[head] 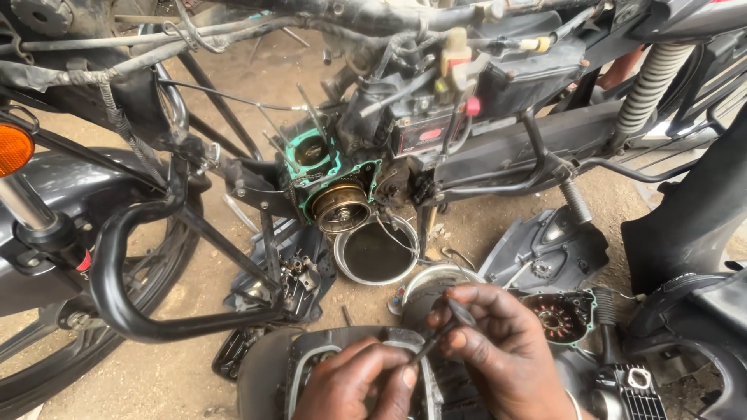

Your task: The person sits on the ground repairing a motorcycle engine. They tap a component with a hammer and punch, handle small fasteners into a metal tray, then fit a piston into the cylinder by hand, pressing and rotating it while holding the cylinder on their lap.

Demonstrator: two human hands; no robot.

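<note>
- Two bare hands worked low in the frame: the left hand (359,383) and the right hand (498,350).
- One thin metal tool (445,327) ran between them; the right fingers pinched its upper end, the left fingers closed on its lower end.
- One grey engine cover (272,373) lay under the hands.
- One round pan (377,253) of dark oil sat on the ground beneath one opened engine (336,187).
- One stator cover (562,315) lay just right of the hands.
- One black crash guard (117,280) curved at left.
</note>
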